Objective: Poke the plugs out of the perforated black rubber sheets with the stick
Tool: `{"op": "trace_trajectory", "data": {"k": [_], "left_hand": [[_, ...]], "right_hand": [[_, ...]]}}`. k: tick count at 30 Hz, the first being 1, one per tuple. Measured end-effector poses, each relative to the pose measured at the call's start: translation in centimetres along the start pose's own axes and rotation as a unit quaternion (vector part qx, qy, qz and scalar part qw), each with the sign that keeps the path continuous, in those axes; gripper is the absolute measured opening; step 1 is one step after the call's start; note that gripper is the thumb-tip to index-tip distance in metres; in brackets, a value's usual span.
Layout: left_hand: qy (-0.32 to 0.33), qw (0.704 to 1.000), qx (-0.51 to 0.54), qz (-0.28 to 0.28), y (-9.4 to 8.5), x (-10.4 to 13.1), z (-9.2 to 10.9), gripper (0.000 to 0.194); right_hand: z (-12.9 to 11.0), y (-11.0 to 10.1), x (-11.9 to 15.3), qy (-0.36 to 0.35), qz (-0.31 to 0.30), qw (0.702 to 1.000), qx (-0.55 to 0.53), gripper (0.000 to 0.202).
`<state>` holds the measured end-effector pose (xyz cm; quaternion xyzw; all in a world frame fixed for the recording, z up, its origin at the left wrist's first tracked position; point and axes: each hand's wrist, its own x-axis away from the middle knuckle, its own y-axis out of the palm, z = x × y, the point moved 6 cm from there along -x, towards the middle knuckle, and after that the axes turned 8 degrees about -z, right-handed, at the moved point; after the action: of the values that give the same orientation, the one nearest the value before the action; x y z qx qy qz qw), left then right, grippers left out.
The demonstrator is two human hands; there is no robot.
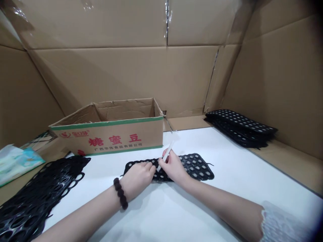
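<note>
A black rectangular sheet (195,166) with rows of pale round pieces lies on the white tabletop under both hands. My left hand (139,176) rests over its left part, fingers curled together near the middle; what the fingertips pinch, if anything, is hidden. Between the thumb and fingers of my right hand (174,168) is a slim white pen-like tool (167,153). It slants, its lower end down at the sheet beside my left fingertips and its blurred upper end pointing away. A dark beaded band (120,194) circles my left wrist.
An open cardboard box (126,134) stands behind the sheet. Black sheets with large round holes (32,195) lie at left, near a soft tissue pack (20,163). A stack of black dotted sheets (239,126) sits at back right. Cardboard walls (121,74) enclose the table (166,211).
</note>
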<state>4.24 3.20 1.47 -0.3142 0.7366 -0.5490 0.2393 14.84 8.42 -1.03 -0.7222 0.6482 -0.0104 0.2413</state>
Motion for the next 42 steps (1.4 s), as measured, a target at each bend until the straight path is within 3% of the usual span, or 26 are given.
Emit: {"op": "trace_trajectory", "data": {"k": [4, 11, 22, 29, 34, 37, 42], "left_hand": [[-0.096, 0.994, 0.045, 0.015, -0.2, 0.1, -0.1, 0.006], [-0.144, 0.988, 0.056, 0.007, 0.0, 0.2, -0.2, 0.01], [-0.128, 0.99, 0.048, 0.04, 0.2, 0.1, -0.3, 0.004], [-0.128, 0.988, 0.063, 0.053, 0.0, -0.1, -0.3, 0.003], [-0.167, 0.982, 0.072, 0.047, 0.4, -0.2, -0.6, 0.004], [-0.142, 0.987, 0.067, 0.032, 0.3, 0.0, -0.8, 0.005], [-0.011, 0.999, 0.043, -0.004, 0.0, 0.6, -0.5, 0.005]], "right_hand": [[-0.3, -0.1, 0.3, -0.009, 0.004, 1.0, 0.007, 0.012], [-0.1, -0.3, 0.2, 0.004, 0.013, 0.999, 0.037, 0.01], [-0.2, -0.2, 0.1, 0.043, 0.015, 0.995, 0.09, 0.008], [-1.4, 0.6, 0.4, 0.007, -0.043, 0.988, 0.145, 0.011], [-1.8, 0.5, 0.5, -0.008, -0.048, 0.991, 0.128, 0.012], [-1.7, 0.2, 0.6, -0.01, -0.039, 0.995, 0.096, 0.01], [-0.9, -0.7, 1.1, 0.019, 0.013, 0.999, -0.049, 0.009]]}}
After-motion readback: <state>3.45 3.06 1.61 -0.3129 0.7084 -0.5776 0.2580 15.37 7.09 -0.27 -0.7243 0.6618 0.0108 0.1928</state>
